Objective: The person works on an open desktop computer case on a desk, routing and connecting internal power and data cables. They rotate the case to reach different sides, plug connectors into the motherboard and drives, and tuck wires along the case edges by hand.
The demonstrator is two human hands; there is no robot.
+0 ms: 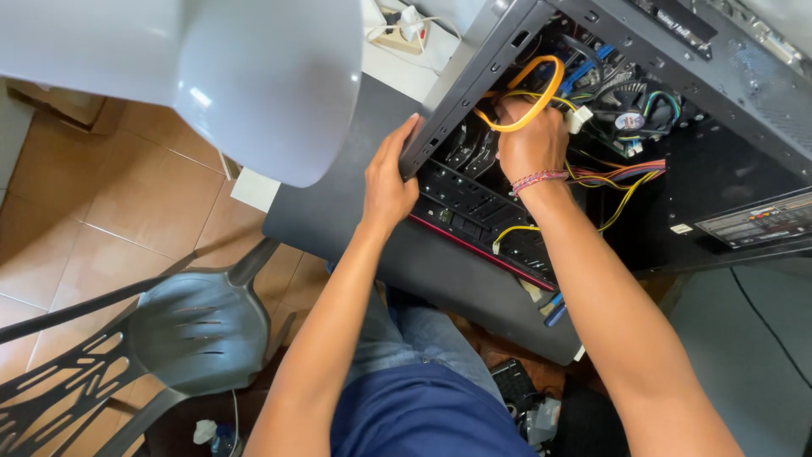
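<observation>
Two hands: both were at the open computer case (719, 169), which lay on its side on the dark counter (338, 195), reaching past the counter's far right edge.
Orange cable: an orange cable (541, 89) looped up out of the case near its left front corner, and the right hand was inside that loop.
Right hand: the right hand (529, 140) was curled among the wires inside the case, fingers closed around something by the orange cable; exactly what they gripped could not be told.
Left hand: the left hand (389, 182) was spread flat against the outer front edge of the case, fingers pressed on the metal, well apart from the other hand.
Wristband: a woven wristband (538, 179) circled the right wrist.
Inside the case: yellow wires (626, 199) trailed past the wrist, and a cooling fan (630, 114) sat beyond the hand.
Around: a white power strip (404, 32) lay at the counter's far edge, and a grey plastic chair (182, 326) stood on the tiled floor (85, 211) to the left.
</observation>
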